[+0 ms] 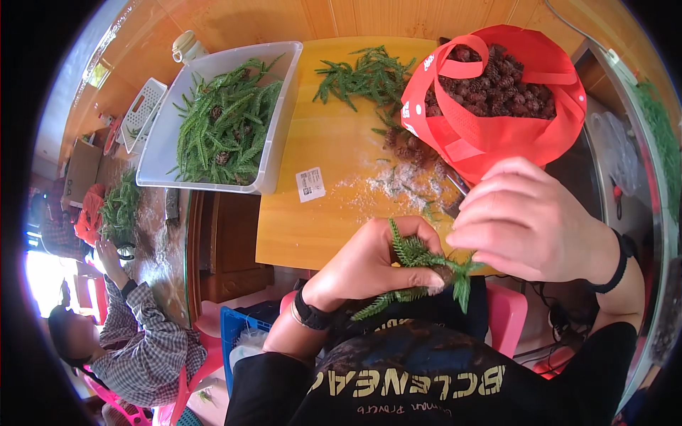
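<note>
My left hand [369, 259] pinches a green artificial fir sprig [410, 252] between thumb and fingers, above the near edge of the table. Something brown, perhaps a pine cone, shows in the sprig beside the thumb, partly covered. Just to the right is my right hand [529, 220], its fingers curled together close to the sprig's right end; whether they hold anything small is hidden. Behind these fingers a thin metal-looking thing [457, 182] shows in part. Several loose pine cones [408, 148] and white crumbs [405, 183] lie on the yellow table [312, 231].
A red bag [490, 149] full of pine cones stands at the far right. More sprigs [366, 77] lie at the back. At the left, a clear plastic bin [268, 167] holds sprigs and cones, near a white label [310, 184]. Another person [145, 348] sits at a side table.
</note>
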Available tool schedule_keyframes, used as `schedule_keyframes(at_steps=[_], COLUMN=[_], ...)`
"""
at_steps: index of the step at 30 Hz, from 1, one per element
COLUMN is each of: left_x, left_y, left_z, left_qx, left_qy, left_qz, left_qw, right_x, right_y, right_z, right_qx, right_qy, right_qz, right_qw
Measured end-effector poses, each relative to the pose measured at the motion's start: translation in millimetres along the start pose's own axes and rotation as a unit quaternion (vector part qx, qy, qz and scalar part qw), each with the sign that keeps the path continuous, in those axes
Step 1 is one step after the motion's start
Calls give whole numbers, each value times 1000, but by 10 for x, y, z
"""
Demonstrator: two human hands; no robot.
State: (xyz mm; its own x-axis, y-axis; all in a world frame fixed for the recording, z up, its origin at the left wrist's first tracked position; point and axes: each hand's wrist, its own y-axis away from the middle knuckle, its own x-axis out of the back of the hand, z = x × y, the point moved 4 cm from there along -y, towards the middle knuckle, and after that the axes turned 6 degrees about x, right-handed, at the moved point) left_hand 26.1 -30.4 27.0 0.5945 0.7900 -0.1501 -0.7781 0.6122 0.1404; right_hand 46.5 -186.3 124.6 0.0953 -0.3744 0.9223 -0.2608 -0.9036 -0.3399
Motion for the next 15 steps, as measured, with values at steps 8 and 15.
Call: schedule_keyframes(at_steps=[8,15], left_x=[-41,-147], left_y=[-34,62], left_z=[-60,203], left_qx=[46,-130], left_qy=[118,-298], left_qz=[-65,169], left_qw=[990,930], right_x=[-35,-38], right_y=[18,10], right_z=[-48,87], right_qx=[69,-92], right_qy=[51,1], right_qz=[3,-86], right_qw=[996,992])
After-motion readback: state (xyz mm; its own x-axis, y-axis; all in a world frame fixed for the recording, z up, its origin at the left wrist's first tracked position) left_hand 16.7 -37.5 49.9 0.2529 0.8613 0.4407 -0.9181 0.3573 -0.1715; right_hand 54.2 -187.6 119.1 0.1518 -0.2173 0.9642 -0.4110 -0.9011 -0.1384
